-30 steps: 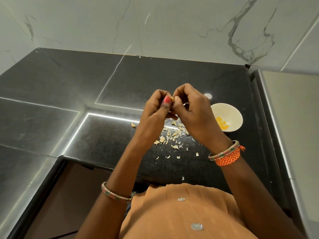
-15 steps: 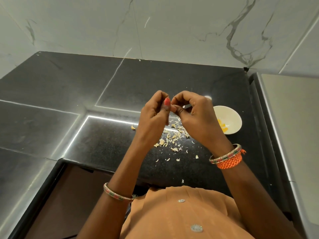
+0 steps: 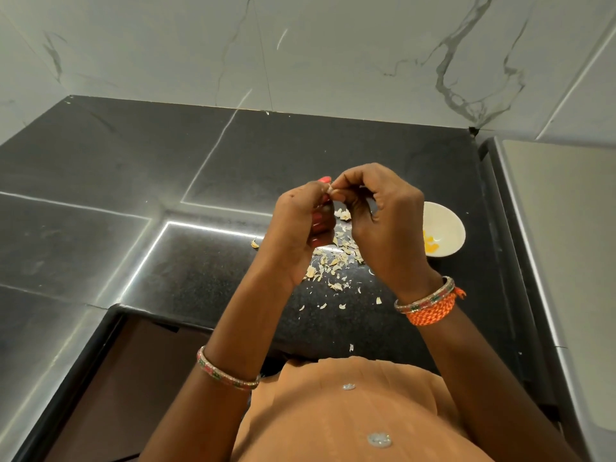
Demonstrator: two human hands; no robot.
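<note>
Both hands are raised together above the black counter (image 3: 206, 268). My left hand (image 3: 300, 225) has its fingers curled and pinches a small pale garlic clove (image 3: 330, 191) at its fingertips. My right hand (image 3: 383, 215) meets it from the right and pinches the same clove with thumb and forefinger. Most of the clove is hidden between the fingers. Below the hands lies a scatter of papery garlic skins (image 3: 333, 265). A small white bowl (image 3: 446, 225) holding a few yellowish peeled pieces (image 3: 431, 246) stands right of my right hand.
A marble-patterned wall (image 3: 300, 51) rises behind the counter. A grey steel surface (image 3: 566, 228) borders the counter on the right. The counter's front edge (image 3: 160, 318) steps back at the lower left, with a dark brown recess below it.
Both hands have turned a little around the clove while staying together. The view has shifted slightly; the bowl and skins lie where they were.
</note>
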